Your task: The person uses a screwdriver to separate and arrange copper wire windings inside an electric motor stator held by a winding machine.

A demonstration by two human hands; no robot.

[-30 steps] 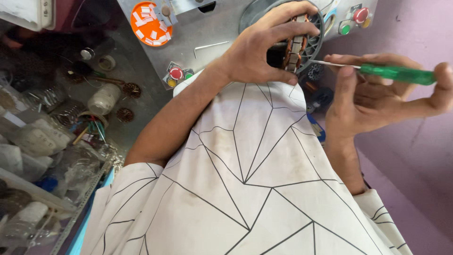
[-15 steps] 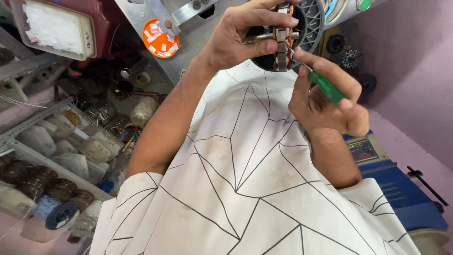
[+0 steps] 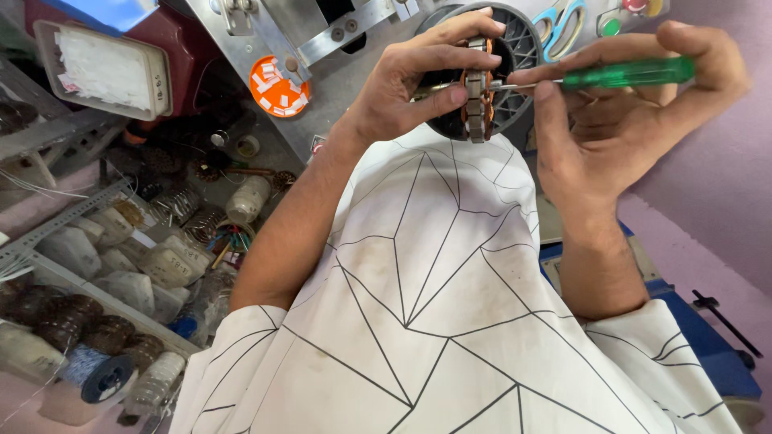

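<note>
The left hand (image 3: 418,88) is pinching a small stator core (image 3: 476,88) with copper windings at twelve o'clock, in front of a round grey housing (image 3: 515,56); the right hand (image 3: 619,128), at one o'clock, is gripping a green-handled screwdriver (image 3: 627,74), tip touching the core; a slip could be gouging the windings or jabbing the left fingers.
</note>
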